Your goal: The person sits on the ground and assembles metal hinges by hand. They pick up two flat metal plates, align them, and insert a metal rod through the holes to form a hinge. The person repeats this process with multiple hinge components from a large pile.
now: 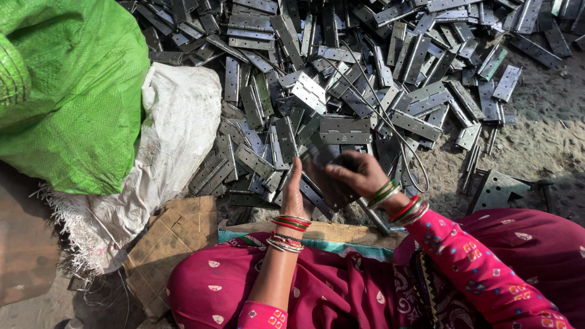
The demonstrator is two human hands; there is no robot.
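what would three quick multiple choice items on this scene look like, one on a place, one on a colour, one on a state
1. Where is the green sack?
A. left of the hinge pile
B. right of the pile
C. on the person's lap

2. What colour is the person's sleeve?
A. blue
B. pink
C. white

3. What is the right hand doing?
A. resting flat on the ground
B. gripping a dark metal plate
C. holding the white sack

Answers:
1 A, the sack fills the upper left, with the hinges spread to its right.
2 B, the patterned sleeve is pink.
3 B, its fingers close on the plate, and the left hand stands beside it.
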